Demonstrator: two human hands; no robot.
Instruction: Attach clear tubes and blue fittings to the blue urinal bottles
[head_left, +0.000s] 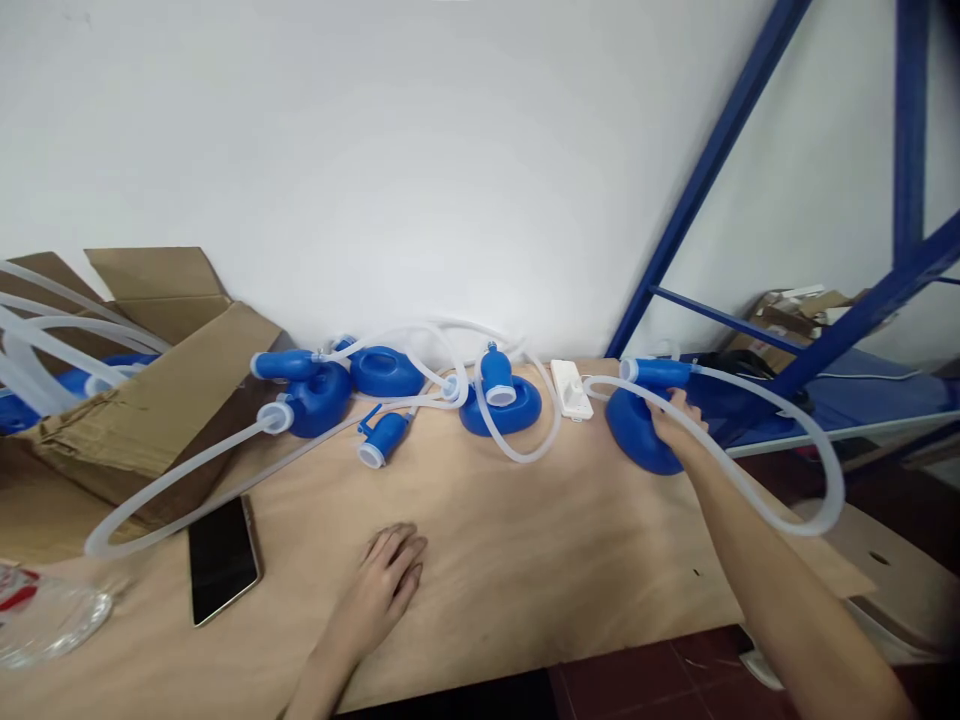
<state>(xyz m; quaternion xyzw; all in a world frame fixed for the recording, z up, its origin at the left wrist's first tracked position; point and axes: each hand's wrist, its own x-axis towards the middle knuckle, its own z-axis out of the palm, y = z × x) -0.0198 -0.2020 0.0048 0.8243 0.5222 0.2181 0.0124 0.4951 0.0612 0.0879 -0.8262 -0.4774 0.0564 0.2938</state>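
My right hand (675, 425) grips a blue moulded plastic piece (637, 430) at the right end of the plywood table (540, 560). That piece has a blue spout (656, 373) and a clear flexible tube (829, 510) looping out to the right. My left hand (386, 580) lies flat on the wood, holding nothing, with a black smartphone (223, 560) to its left. Along the back of the table sit several similar blue pieces, including one (499, 405) near the middle, tangled in clear tubing (180, 480).
A torn cardboard box (150, 400) at the left holds more tubing and blue parts. A clear plastic bottle (45, 620) lies at the near left corner. A white plastic part (571, 390) sits at the back. Blue steel shelving (712, 170) stands to the right against a white wall.
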